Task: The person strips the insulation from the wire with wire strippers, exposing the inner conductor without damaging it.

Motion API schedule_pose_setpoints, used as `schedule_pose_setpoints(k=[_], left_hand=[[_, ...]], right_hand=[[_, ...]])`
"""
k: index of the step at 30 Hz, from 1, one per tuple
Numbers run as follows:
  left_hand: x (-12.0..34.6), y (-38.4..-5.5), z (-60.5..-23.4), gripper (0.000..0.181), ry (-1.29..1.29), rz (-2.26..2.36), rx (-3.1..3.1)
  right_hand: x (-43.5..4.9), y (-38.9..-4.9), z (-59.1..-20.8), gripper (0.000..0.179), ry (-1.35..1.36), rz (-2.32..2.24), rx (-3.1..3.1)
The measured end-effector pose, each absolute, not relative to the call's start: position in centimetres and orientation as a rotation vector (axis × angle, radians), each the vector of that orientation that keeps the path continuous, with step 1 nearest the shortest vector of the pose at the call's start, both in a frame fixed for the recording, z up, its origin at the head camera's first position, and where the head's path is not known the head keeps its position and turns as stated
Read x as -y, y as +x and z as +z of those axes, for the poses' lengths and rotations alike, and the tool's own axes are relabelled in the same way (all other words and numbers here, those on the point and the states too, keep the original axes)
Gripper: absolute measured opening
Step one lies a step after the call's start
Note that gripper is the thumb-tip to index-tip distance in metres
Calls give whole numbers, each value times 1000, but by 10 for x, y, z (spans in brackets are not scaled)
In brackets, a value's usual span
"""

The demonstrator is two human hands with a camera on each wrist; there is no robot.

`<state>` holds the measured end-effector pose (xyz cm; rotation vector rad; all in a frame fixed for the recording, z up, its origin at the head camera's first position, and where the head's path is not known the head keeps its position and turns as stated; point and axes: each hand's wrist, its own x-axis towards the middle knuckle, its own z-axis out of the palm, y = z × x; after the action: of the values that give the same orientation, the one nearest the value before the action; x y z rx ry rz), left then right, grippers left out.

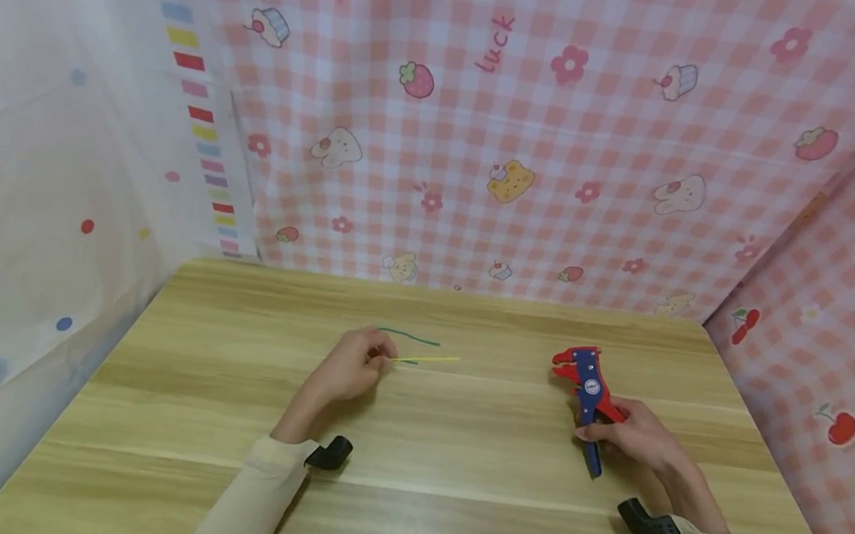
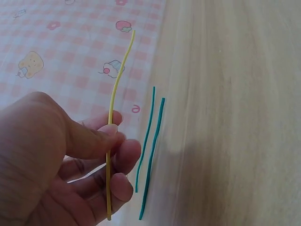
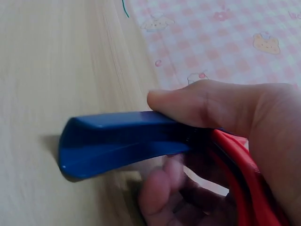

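Between thumb and fingertips, my left hand [image 1: 354,364] pinches a thin yellow wire [image 2: 113,99], which sticks out to the right in the head view. Two green wires lie on the table beside that hand; the longer-looking green wire [image 2: 153,150] is nearer the camera, and the thinner green wire [image 2: 145,146] is just past it. On the right, my right hand [image 1: 635,435] grips a red and blue wire stripper [image 1: 592,386] by its handles. Its red jaws point up and left, with nothing in them. The blue handle [image 3: 117,141] juts past the thumb.
Under both hands is a wood-grain table [image 1: 415,448]. Behind it hangs a pink checked cloth [image 1: 466,146] with cartoon prints, and another checked cloth [image 1: 833,328] closes off the right. A pale dotted cloth [image 1: 106,178] hangs at the left. Each sleeve carries a black camera mount [image 1: 332,453].
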<state>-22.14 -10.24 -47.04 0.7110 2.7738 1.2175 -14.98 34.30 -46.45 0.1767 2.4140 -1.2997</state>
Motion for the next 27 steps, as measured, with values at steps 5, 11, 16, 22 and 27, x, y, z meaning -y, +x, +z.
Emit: schedule_pose_setpoints(k=[5, 11, 16, 22, 27], left_hand=[[99, -221, -467, 15, 742, 1241, -2738], [96, -216, -462, 18, 730, 1277, -2669], [93, -217, -461, 18, 702, 1299, -2679], [92, -218, -459, 13, 739, 1309, -2700], [98, -215, -456, 11, 721, 1324, -2701]], right_hand=[[-340, -148, -462, 56, 79, -1403, -2339], [-340, -147, -465, 62, -173, -1645, -2089], [-338, -149, -471, 57, -377, -1798, -1900], [-327, -146, -478, 55, -427, -1888, -1888], [-311, -147, -482, 59, -417, -1995, -1797]])
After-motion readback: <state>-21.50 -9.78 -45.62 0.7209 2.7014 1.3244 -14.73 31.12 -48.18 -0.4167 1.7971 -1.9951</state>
